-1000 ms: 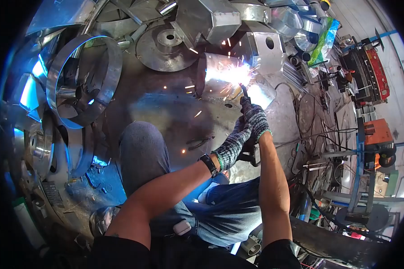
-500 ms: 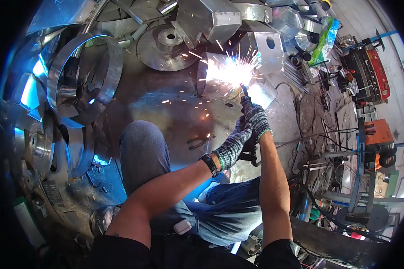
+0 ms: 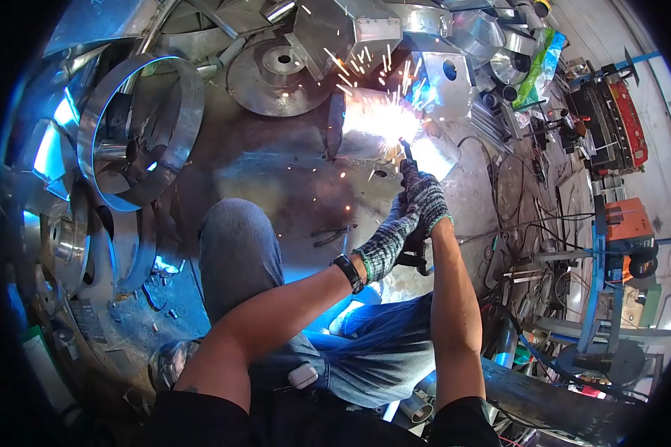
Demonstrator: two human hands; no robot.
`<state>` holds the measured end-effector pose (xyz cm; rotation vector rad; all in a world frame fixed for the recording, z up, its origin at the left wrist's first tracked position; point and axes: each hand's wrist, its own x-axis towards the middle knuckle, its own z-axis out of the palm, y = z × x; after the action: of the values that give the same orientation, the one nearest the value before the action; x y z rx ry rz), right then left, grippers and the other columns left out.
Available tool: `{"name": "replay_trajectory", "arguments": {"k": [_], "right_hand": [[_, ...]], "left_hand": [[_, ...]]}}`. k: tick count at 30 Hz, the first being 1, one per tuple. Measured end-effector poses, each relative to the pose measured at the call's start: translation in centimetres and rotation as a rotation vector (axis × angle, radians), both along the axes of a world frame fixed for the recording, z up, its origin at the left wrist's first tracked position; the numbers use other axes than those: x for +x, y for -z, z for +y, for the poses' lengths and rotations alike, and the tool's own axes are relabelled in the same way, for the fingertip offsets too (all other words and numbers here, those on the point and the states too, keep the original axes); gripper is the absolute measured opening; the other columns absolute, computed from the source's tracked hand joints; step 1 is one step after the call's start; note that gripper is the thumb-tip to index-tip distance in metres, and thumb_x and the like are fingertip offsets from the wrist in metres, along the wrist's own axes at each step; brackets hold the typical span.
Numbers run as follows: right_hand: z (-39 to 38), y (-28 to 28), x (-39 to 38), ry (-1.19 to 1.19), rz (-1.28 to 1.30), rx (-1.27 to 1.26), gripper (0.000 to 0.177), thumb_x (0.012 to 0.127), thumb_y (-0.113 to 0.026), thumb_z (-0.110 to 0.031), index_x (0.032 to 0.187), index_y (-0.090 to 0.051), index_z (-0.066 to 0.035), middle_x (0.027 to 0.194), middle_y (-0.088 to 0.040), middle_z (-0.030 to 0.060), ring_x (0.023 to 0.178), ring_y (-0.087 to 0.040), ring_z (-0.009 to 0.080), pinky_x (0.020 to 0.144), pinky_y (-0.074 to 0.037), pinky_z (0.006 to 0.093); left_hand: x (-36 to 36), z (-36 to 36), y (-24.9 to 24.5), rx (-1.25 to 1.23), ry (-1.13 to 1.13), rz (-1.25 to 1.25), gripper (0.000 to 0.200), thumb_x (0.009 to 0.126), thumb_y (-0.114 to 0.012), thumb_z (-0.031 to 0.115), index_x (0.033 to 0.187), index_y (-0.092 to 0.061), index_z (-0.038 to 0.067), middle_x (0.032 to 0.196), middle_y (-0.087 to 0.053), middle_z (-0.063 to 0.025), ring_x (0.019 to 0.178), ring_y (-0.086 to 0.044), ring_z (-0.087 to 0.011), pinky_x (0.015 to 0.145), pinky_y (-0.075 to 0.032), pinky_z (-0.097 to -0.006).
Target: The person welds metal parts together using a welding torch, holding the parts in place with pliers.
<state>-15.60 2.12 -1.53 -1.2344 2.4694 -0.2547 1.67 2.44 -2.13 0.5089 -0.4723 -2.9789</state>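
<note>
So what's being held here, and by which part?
A welding torch, held by its handle in the right hand; the left hand rests against the right, but whether it also grips the handle can't be told.

Wide metal ring (image 3: 191,112) at left, round disc (image 3: 272,91), green bag (image 3: 533,82), orange machine (image 3: 626,218) at right.

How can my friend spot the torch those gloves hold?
Find the bright glare above the middle. Below, the gloved right hand, with the left hand against it, grips the torch: thin and dark, unlike the wide, silvery cylinder near its tip.
</note>
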Motion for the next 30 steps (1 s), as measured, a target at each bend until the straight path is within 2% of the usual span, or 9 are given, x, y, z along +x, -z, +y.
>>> {"name": "replay_trajectory", "arguments": {"k": [4, 10, 12, 16, 18, 21, 23, 28, 30], "right_hand": [[0.8, 0.7, -0.6, -0.240, 0.216, -0.014, 0.042, 0.108, -0.045, -0.035, 0.138, -0.053, -0.007, 0.101, -0.073, 0.0242, 0.092, -0.072, 0.0410, 0.078, -0.057, 0.0491], [1.0, 1.4, -0.9, -0.247, 0.267, 0.025, 0.041, 0.107, -0.047, -0.031, 0.141, -0.051, -0.008, 0.102, -0.073, 0.0245, 0.095, -0.071, 0.0415, 0.080, -0.056, 0.0489], [1.2, 2.0, -1.3, -0.288, 0.293, 0.002, 0.042, 0.108, -0.046, -0.033, 0.140, -0.053, -0.007, 0.103, -0.073, 0.0248, 0.095, -0.071, 0.0417, 0.081, -0.056, 0.0487], [1.0, 2.3, -1.5, -0.155, 0.163, -0.001, 0.046, 0.109, -0.043, -0.042, 0.135, -0.057, -0.006, 0.103, -0.073, 0.0249, 0.096, -0.071, 0.0420, 0.083, -0.056, 0.0483], [1.0, 1.8, -1.1, -0.146, 0.161, -0.012, 0.048, 0.109, -0.041, -0.043, 0.134, -0.058, -0.005, 0.104, -0.073, 0.0246, 0.096, -0.071, 0.0418, 0.083, -0.056, 0.0486], [0.9, 1.1, -0.6, -0.149, 0.192, -0.010, 0.050, 0.109, -0.041, -0.045, 0.132, -0.059, -0.004, 0.103, -0.074, 0.0238, 0.096, -0.071, 0.0414, 0.083, -0.056, 0.0491], [0.9, 1.2, -0.6, -0.161, 0.224, 0.005, 0.051, 0.109, -0.042, -0.045, 0.132, -0.059, -0.003, 0.103, -0.074, 0.0235, 0.096, -0.072, 0.0411, 0.082, -0.056, 0.0494], [1.1, 0.3, -0.2, -0.310, 0.317, 0.052, 0.041, 0.106, -0.049, -0.027, 0.140, -0.052, -0.003, 0.103, -0.074, 0.0241, 0.095, -0.073, 0.0391, 0.081, -0.057, 0.0473], [0.4, -0.1, -0.1, -0.232, 0.234, 0.119, 0.042, 0.105, -0.051, -0.024, 0.141, -0.051, -0.004, 0.103, -0.074, 0.0240, 0.094, -0.072, 0.0392, 0.080, -0.057, 0.0468]], "left_hand": [[0.0, 0.0, -0.4, -0.062, -0.062, -0.013, 0.059, 0.108, -0.051, 0.036, 0.159, -0.024, 0.030, 0.128, -0.060, -0.0039, 0.090, -0.068, -0.0186, 0.066, -0.062, -0.0384], [0.1, 0.0, -0.3, 0.016, 0.029, -0.032, 0.055, 0.108, -0.052, 0.038, 0.157, -0.028, 0.030, 0.115, -0.065, -0.0039, 0.079, -0.067, -0.0182, 0.064, -0.062, -0.0377], [0.3, 0.1, -0.6, -0.030, -0.010, -0.082, 0.050, 0.108, -0.051, 0.044, 0.152, -0.040, 0.024, 0.114, -0.066, -0.0081, 0.088, -0.067, -0.0260, 0.076, -0.063, -0.0530], [0.1, 0.1, -0.2, -0.023, -0.002, -0.072, 0.048, 0.108, -0.052, 0.044, 0.149, -0.043, 0.023, 0.114, -0.066, -0.0082, 0.088, -0.067, -0.0260, 0.076, -0.063, -0.0523], [0.0, 0.1, 0.1, 0.012, 0.029, -0.034, 0.057, 0.108, -0.051, 0.039, 0.158, -0.026, 0.033, 0.113, -0.064, -0.0045, 0.075, -0.066, -0.0186, 0.063, -0.062, -0.0394], [0.0, 0.3, 0.2, -0.007, -0.022, -0.037, 0.047, 0.107, -0.054, 0.044, 0.148, -0.044, 0.022, 0.112, -0.065, -0.0073, 0.087, -0.067, -0.0256, 0.074, -0.063, -0.0508], [0.0, 0.4, 0.3, -0.015, -0.005, -0.036, 0.052, 0.107, -0.053, 0.040, 0.154, -0.034, 0.027, 0.115, -0.065, -0.0059, 0.084, -0.067, -0.0221, 0.069, -0.062, -0.0447], [0.3, 0.2, -0.5, -0.032, -0.022, -0.021, 0.057, 0.108, -0.051, 0.037, 0.158, -0.025, 0.032, 0.116, -0.064, -0.0043, 0.080, -0.067, -0.0186, 0.063, -0.062, -0.0386], [0.2, 0.2, -0.5, -0.067, -0.031, -0.052, 0.053, 0.108, -0.051, 0.041, 0.156, -0.032, 0.029, 0.115, -0.065, -0.0071, 0.091, -0.069, -0.0247, 0.074, -0.064, -0.0500]]}}
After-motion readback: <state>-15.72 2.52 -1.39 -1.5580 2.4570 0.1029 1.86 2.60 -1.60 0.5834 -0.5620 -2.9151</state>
